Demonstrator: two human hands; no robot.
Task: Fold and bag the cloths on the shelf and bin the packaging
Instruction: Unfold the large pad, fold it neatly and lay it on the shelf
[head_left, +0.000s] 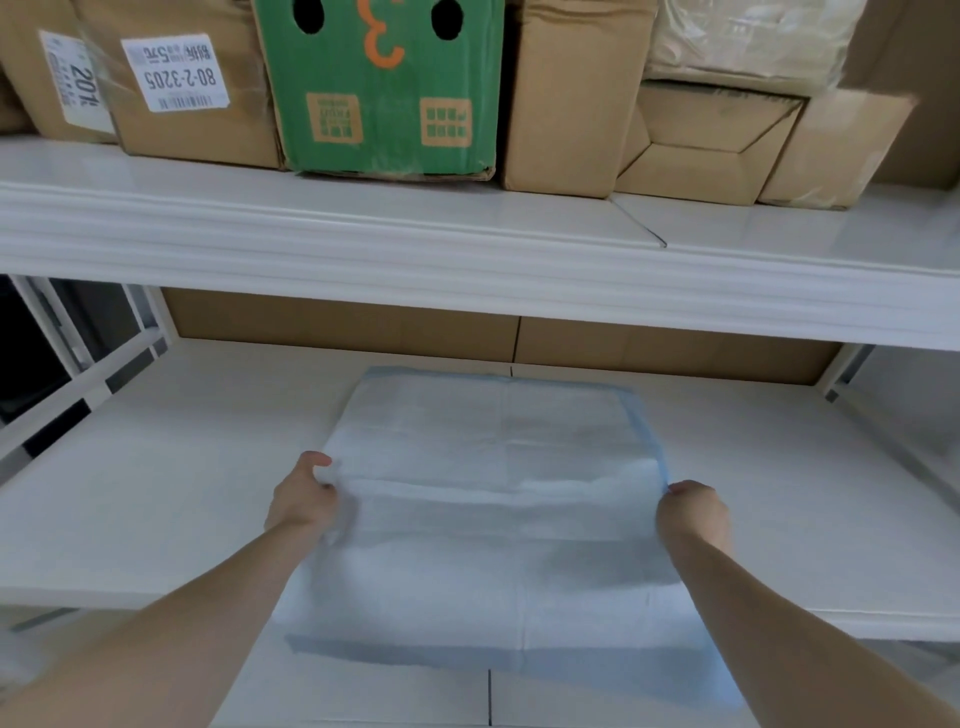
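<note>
Pinching cloth (493, 499) edges, left hand (304, 499) at nine o'clock, right hand (691, 512) at three; uneven pull risks a skewed fold.

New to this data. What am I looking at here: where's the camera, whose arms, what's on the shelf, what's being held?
There is no robot here. One wide-angle camera sits on a person's head, looking forward and down, so the two bare arms coming in from the bottom are the wearer's own. The left hand and right hand each pinch a side edge of a pale blue cloth, which lies spread on the white lower shelf with its near part hanging over the front edge. On the upper shelf stand brown cardboard boxes and a green box.
</note>
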